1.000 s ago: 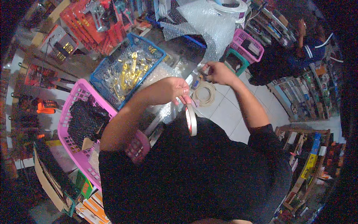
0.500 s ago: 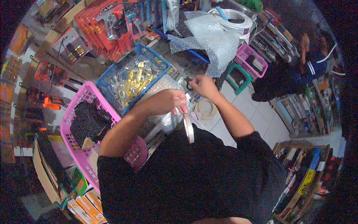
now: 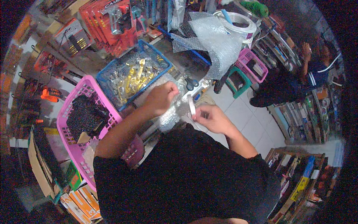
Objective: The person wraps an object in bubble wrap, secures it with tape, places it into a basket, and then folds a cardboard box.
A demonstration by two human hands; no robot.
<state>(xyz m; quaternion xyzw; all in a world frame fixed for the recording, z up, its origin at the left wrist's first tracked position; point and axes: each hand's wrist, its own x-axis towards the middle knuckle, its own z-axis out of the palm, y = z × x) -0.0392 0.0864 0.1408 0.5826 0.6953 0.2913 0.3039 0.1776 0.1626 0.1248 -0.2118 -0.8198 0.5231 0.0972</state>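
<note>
My right hand (image 3: 212, 119) pinches a narrow roll of pale tape (image 3: 191, 106) by its lower edge, in front of my body. Up and to the left of it, my left hand (image 3: 162, 99) is closed with the fingertips together; whatever they may hold is too small to make out. Just beyond the tape, dark-handled scissors (image 3: 192, 84) lie on the cluttered work surface. Under and beside my left hand is clear bubble wrap (image 3: 169, 118). A blue basket (image 3: 128, 103) of gold-coloured metal fittings in clear bags (image 3: 136, 78) stands beyond my left forearm.
At left stands a pink basket (image 3: 71, 146) holding black material. A large bubble wrap sheet (image 3: 216, 39) and a white cable coil (image 3: 238, 25) lie at the back. Right of them are a green stool (image 3: 238, 93), a small pink basket (image 3: 264, 74) and another person (image 3: 317, 72).
The tape roll has passed from my left hand to my right. My right hand has come away from the scissors, toward my body. My left hand has shifted left and slightly away.
</note>
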